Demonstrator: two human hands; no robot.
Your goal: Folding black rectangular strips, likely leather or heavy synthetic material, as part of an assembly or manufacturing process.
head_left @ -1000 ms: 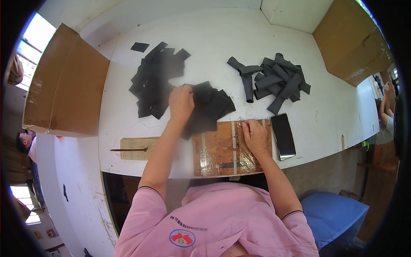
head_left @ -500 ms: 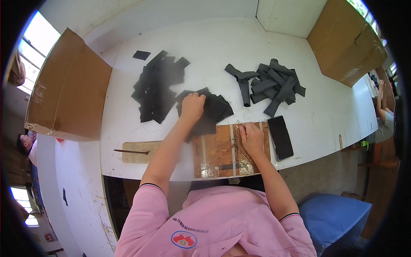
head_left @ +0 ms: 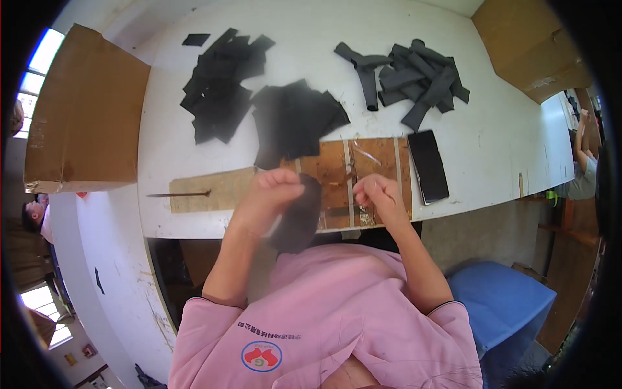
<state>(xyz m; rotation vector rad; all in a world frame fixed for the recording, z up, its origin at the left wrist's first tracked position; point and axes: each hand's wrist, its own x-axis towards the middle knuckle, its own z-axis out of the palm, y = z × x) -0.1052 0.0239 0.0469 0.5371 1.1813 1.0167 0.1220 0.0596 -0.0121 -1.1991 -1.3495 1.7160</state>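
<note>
My left hand point(head_left: 265, 198) is closed on a black fabric piece point(head_left: 301, 214), which hangs slightly blurred over the table's front edge. My right hand point(head_left: 381, 198) has its fingers curled together above a brown board point(head_left: 330, 172) marked with pale strips. Whatever those fingers may pinch is too small to make out. A shiny clear strip point(head_left: 367, 153) shows on the board just beyond them. Behind the board lies a fanned stack of black fabric pieces point(head_left: 291, 113). Another loose pile of flat black pieces point(head_left: 223, 84) is at the far left.
Rolled black fabric tubes point(head_left: 424, 78) are heaped at the far right. A black phone point(head_left: 427, 166) lies beside the board. To the left, a thin pointed rod point(head_left: 178, 194) rests on a tan slab point(head_left: 223, 188). Cardboard boxes point(head_left: 84, 117) stand at both sides. A blue-covered object point(head_left: 499, 301) is lower right.
My left hand has lifted a black fabric piece off the near stack and drawn it back toward me. My right hand has risen slightly off the board. The view has tilted down.
</note>
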